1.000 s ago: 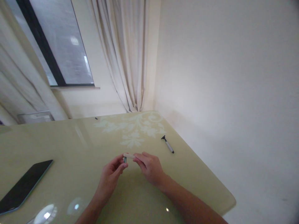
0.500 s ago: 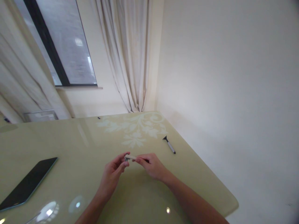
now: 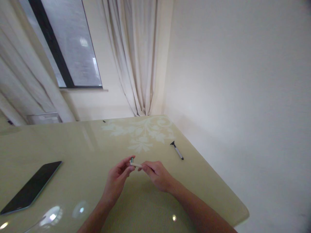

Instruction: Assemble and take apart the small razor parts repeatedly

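A small razor (image 3: 136,165) with a cream handle and a greenish strip on its head is held between my two hands above the table. My left hand (image 3: 118,178) pinches the head between thumb and fingertips. Around the handle's other end, the fingers of my right hand (image 3: 157,176) are closed, hiding that part. Beyond my right hand, a second razor (image 3: 178,151), with a grey-and-black handle and black head, lies on the glossy table (image 3: 145,207).
A dark tablet-like slab (image 3: 31,187) lies at the left. Near the far edge is a small black piece (image 3: 104,121). Curtains (image 3: 138,58) and a window (image 3: 73,42) stand behind the table, and a white wall (image 3: 230,81) runs along its right side.
The razor's head has turned in my left fingers, so its greenish strip now stands up above the handle. My hands stay in nearly the same place; the view has shifted slightly.
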Demonstrator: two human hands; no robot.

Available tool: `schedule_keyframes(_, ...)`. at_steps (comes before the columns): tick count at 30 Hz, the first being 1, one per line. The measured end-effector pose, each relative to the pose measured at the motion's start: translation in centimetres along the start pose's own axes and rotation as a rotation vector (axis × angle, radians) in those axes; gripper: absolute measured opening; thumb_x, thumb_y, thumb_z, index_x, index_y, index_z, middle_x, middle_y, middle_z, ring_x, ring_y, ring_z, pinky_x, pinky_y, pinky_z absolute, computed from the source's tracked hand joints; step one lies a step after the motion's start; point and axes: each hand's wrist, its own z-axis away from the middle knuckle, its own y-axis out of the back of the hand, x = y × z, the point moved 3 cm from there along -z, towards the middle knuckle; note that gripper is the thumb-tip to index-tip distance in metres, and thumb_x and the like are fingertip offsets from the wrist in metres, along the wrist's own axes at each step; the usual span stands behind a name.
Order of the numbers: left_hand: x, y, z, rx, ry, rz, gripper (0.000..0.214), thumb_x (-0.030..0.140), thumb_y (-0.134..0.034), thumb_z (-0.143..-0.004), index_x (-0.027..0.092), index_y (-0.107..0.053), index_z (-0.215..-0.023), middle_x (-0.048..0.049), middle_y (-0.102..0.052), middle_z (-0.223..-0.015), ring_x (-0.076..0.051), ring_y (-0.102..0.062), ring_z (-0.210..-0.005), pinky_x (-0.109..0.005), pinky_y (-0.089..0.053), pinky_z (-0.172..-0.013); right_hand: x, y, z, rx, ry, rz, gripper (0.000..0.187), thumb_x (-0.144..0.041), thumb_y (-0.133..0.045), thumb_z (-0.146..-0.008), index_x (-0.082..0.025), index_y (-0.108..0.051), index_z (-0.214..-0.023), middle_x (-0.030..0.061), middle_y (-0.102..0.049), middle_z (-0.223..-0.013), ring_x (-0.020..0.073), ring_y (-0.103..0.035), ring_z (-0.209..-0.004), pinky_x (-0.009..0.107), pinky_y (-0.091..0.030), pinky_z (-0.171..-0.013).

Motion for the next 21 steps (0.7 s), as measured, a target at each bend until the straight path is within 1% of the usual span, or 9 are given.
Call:
schedule_keyframes(2,0.1,0.0,0.0,0.002,0.005,-0.006,0.053,0.045,-0.083,-0.072,0.017,-0.079,-0.117,0.0029,-0.058,-0.068,-0.012,-0.048,-0.06,-0.023,-0.039,-0.056,0.0,0.3,-0.2,-0.019,0.003,-0.045,0.046,-0.047,-0.044,-0.109,-0.018,-0.079,-0.104,-0.0022,-0.055,-0.069,0.012,-0.047,-0.064,0.023,-0.034,-0.064)
schedule_keyframes(4,0.1,-0.1,0.1,-0.002,0.009,-0.008,0.053,0.045,-0.083,-0.072,0.018,-0.079,-0.117,0.0032,-0.058,-0.068,-0.012,-0.047,-0.06,-0.023,-0.038,-0.055,0.1,0.6,-0.4,-0.004,0.009,-0.051,0.045,-0.047,-0.047,-0.108,-0.017,-0.08,-0.1,-0.002,-0.055,-0.068,0.0121,-0.047,-0.064,0.023,-0.033,-0.063)
schedule_keyframes(8,-0.1,-0.4,0.2,-0.014,0.019,0.006,0.048,0.044,-0.084,-0.071,0.019,-0.081,-0.111,0.0027,-0.059,-0.069,-0.012,-0.049,-0.061,-0.023,-0.04,-0.057,0.3,1.0,-0.6,0.121,0.032,0.019,0.043,-0.046,-0.051,-0.107,-0.016,-0.078,-0.094,0.0012,-0.062,-0.074,0.0144,-0.052,-0.07,0.026,-0.035,-0.067)
schedule_keyframes(10,-0.4,-0.5,0.2,-0.023,0.024,0.011,0.047,0.045,-0.084,-0.07,0.019,-0.081,-0.109,0.0021,-0.06,-0.07,-0.013,-0.05,-0.061,-0.024,-0.041,-0.057,0.4,1.0,-0.7,0.153,0.036,0.039,0.041,-0.046,-0.052,-0.107,-0.017,-0.078,-0.094,0.0018,-0.064,-0.076,0.0148,-0.053,-0.072,0.026,-0.035,-0.068)
schedule_keyframes(14,-0.7,-0.5,0.2,-0.018,0.02,0.011,0.048,0.047,-0.084,-0.071,0.02,-0.081,-0.111,0.0017,-0.061,-0.072,-0.013,-0.05,-0.062,-0.024,-0.041,-0.058,0.5,0.9,-0.6,0.145,0.022,0.008,0.045,-0.047,-0.051,-0.107,-0.015,-0.077,-0.089,0.0,-0.057,-0.07,0.0136,-0.049,-0.067,0.026,-0.033,-0.065)
schedule_keyframes(16,-0.5,-0.5,0.3,-0.012,0.014,0.011,0.051,0.048,-0.084,-0.073,0.02,-0.08,-0.115,0.0017,-0.061,-0.073,-0.013,-0.049,-0.062,-0.024,-0.04,-0.058,0.5,0.7,-0.5,0.107,0.003,-0.037,0.046,-0.048,-0.05,-0.107,-0.015,-0.078,-0.092,-0.0014,-0.053,-0.067,0.0125,-0.044,-0.064,0.026,-0.031,-0.063)
schedule_keyframes(21,0.1,-0.4,0.5,0.008,0.014,0.043,0.057,0.053,-0.083,-0.073,0.018,-0.079,-0.119,0.0029,-0.057,-0.068,-0.013,-0.045,-0.061,-0.024,-0.038,-0.058,0.8,0.0,-0.2,-0.127,-0.107,-0.315,0.051,-0.055,-0.049,-0.105,-0.016,-0.08,-0.111,-0.0046,-0.041,-0.062,0.0102,-0.035,-0.056,0.024,-0.028,-0.055)
